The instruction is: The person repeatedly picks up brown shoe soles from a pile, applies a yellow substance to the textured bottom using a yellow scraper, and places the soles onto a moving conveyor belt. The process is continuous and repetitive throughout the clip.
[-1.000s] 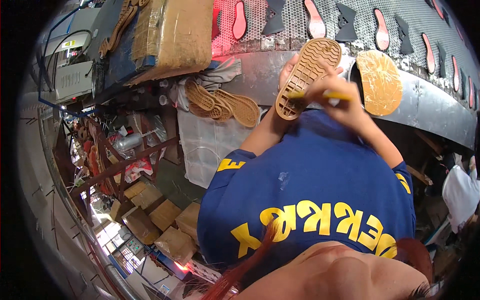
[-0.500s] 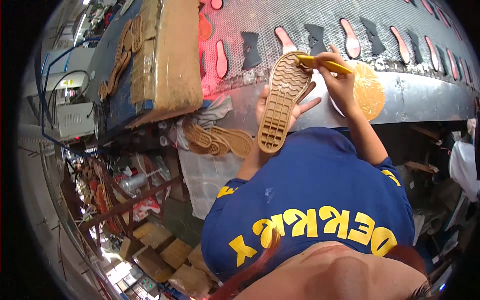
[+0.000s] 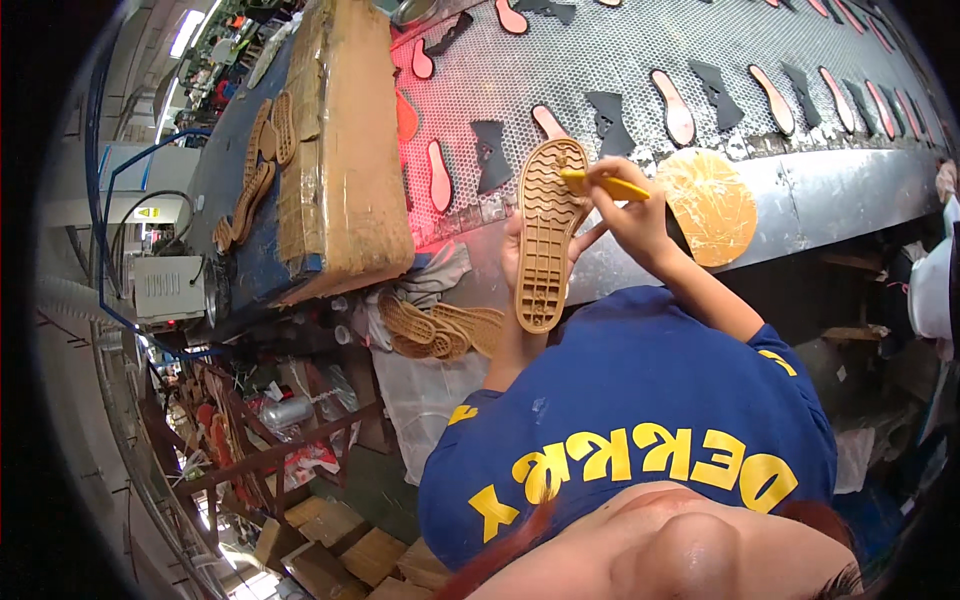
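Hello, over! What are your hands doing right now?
Left hand grips tan shoe sole, tread up. Right hand holds yellow tool at its top. Nothing blocking.

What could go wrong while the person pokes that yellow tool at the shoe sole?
The left hand holds the tan sole up in the air with only its fingers behind it, so a push from the yellow tool in the right hand might tip it loose. The sole could then drop onto the mesh belt and knock the small cut pieces about.
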A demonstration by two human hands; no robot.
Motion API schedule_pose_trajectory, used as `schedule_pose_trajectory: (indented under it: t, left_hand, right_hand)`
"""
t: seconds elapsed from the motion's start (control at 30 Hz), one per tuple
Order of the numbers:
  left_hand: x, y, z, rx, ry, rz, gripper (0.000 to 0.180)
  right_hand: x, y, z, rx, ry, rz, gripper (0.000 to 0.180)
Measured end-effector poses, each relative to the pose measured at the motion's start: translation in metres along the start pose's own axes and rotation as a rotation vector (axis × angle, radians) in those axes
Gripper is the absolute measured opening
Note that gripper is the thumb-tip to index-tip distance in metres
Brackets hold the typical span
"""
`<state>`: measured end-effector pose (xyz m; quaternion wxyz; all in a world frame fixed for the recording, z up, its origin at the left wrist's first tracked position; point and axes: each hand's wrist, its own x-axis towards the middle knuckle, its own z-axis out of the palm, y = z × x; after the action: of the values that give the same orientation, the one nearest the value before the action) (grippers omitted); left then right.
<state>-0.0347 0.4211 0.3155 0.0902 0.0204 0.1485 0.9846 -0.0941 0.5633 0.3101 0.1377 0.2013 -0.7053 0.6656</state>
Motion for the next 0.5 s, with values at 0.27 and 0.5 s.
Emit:
schedule_pose_trajectory:
  t: [0.27,0.5]
  left_hand:
    - [-0.002,0.004,-0.031,-0.066,0.081,0.029,0.05]
    - [-0.009,0.005,-0.01,-0.018,0.104,-0.041,0.05]
  right_hand:
    - [-0.009,-0.028,0.018,-0.155,-0.057,-0.157,0.008]
    - [0.024,-0.015,0.013,-0.031,0.011,-0.138,0.01]
